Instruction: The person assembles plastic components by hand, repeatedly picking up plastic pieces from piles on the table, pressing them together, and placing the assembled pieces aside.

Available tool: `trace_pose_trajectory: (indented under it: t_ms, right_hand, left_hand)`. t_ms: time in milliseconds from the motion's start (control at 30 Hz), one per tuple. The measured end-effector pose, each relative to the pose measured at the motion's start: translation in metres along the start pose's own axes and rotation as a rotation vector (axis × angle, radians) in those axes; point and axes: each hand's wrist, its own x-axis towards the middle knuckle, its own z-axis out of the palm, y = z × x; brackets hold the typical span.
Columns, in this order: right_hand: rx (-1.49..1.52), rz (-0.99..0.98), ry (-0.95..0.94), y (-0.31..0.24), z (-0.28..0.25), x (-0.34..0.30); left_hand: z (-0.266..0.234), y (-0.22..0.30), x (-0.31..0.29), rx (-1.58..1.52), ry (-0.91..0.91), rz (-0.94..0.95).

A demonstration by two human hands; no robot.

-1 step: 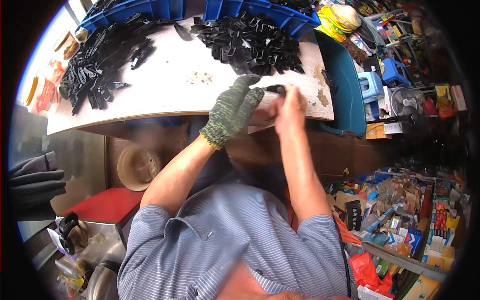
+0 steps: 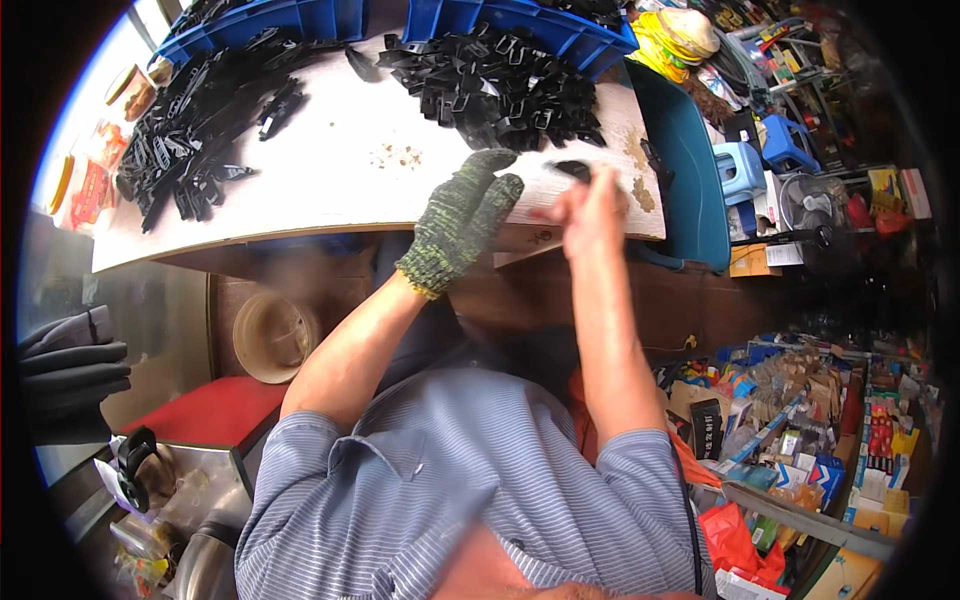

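Note:
My left hand [image 2: 462, 222] wears a dark green knitted glove with a yellow cuff edge. It is at the table's front edge, with a gap between thumb and fingers and nothing visible in it. To its right, my bare right hand [image 2: 596, 212] is smeared by motion, its fingers closed on a small black plastic piece [image 2: 573, 170] that sticks out to the left. Beyond my hands lies a heap of similar black plastic parts [image 2: 500, 95] on the white table [image 2: 330, 160]. A second pile of black parts [image 2: 190, 130] spreads over the table's left side.
Blue crates [image 2: 290, 20] line the back of the table. A teal bin [image 2: 695, 190] stands against its right end. Plastic jars [image 2: 75, 185] are at the far left, and a beige bucket [image 2: 275, 335] is below the table. Cluttered goods [image 2: 790, 430] fill the lower right.
My right hand has moved to the right, away from the gloved hand, carrying the black plastic piece. The left hand has barely moved.

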Motion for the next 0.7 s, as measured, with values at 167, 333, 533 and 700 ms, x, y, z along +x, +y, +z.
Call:
trace_pose_trajectory:
  t_ms: [167, 333, 533, 700]
  right_hand:
    - [0.067, -0.159, 0.439, -0.071, -0.043, 0.053]
    - [-0.255, -0.053, 0.257, -0.053, -0.05, 0.073]
    - [-0.494, 0.114, 0.105, -0.045, -0.022, 0.089]
    - [-0.755, 0.064, -0.02, -0.047, -0.02, 0.096]
  left_hand:
    - [0.006, 0.009, -0.001, 0.094, -0.028, 0.097]
    - [0.005, 0.012, -0.002, 0.163, -0.028, 0.143]
    - [0.005, 0.01, -0.002, 0.17, -0.044, 0.14]
    - [0.004, 0.014, -0.001, 0.196, -0.067, 0.098]
